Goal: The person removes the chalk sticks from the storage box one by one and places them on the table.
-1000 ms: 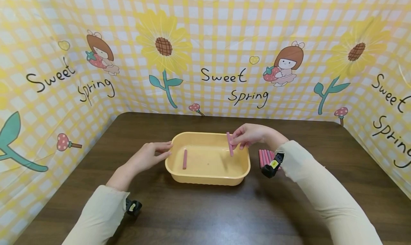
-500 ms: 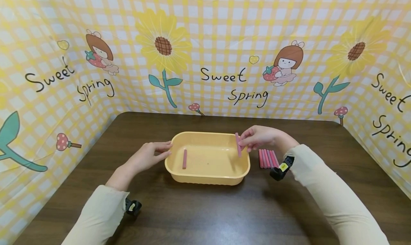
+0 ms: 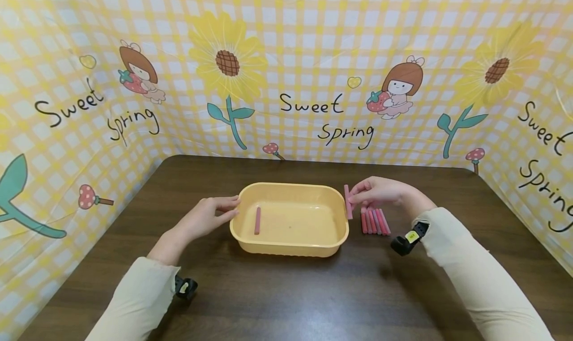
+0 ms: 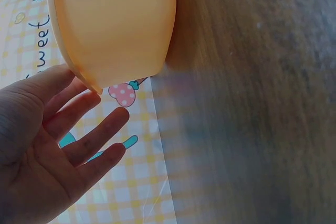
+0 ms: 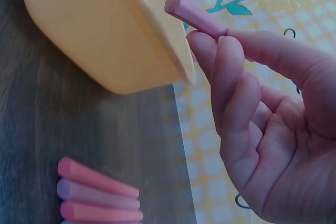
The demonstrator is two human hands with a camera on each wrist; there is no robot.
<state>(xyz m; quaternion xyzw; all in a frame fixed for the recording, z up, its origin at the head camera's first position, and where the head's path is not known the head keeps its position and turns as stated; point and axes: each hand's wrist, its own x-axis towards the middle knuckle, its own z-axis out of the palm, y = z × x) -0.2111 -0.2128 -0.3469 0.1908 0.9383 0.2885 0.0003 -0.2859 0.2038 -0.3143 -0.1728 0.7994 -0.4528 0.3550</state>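
My right hand (image 3: 378, 192) pinches a pink chalk-like stick (image 3: 347, 202) between thumb and fingertips, just beyond the right end of a yellow plastic basin (image 3: 291, 250). The right wrist view shows one end of this stick (image 5: 194, 14) jutting out past the fingers, beside the basin rim. At the basin's left end, my left hand (image 3: 206, 215) touches the rim with thumb and fingertips, the fingers loosely extended. A darker pink stick (image 3: 257, 220) lies inside the basin, near its left end. Close below my right hand, several pink and mauve sticks (image 3: 373, 221) lie side by side.
Everything stands on a dark brown wooden table (image 3: 286, 301). A yellow checked cloth (image 3: 286, 47) with flowers and lettering hangs behind the table and along both sides. Black cameras are strapped at both wrists.
My right hand has moved right with the pink stick, from above the basin's right part to just outside its rim, uncovering the row of sticks. My left hand and the basin have stayed put.
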